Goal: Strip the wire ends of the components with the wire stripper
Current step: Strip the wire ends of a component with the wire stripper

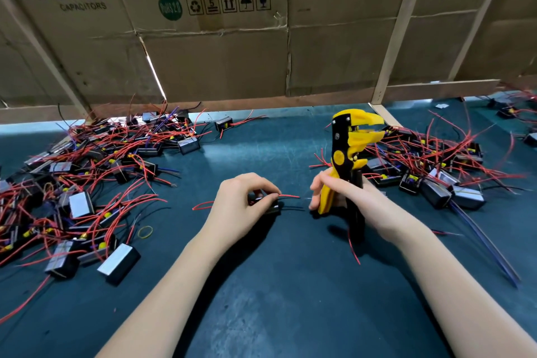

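My left hand [242,200] grips a small black component [271,208] low over the dark mat [261,285], fingers curled over it. Its red wire [289,196] and a black wire [293,207] stick out to the right, toward my right hand. My right hand [345,197] holds the yellow and black wire stripper [347,154] upright by its handles, jaws at the top and pointing right. The stripper's jaws are well above the wire ends and not touching them.
A big heap of black components with red wires [75,183] covers the mat on the left, another heap [436,163] lies on the right. A yellow rubber band [145,231] lies near the left heap. Cardboard walls [232,46] close off the back.
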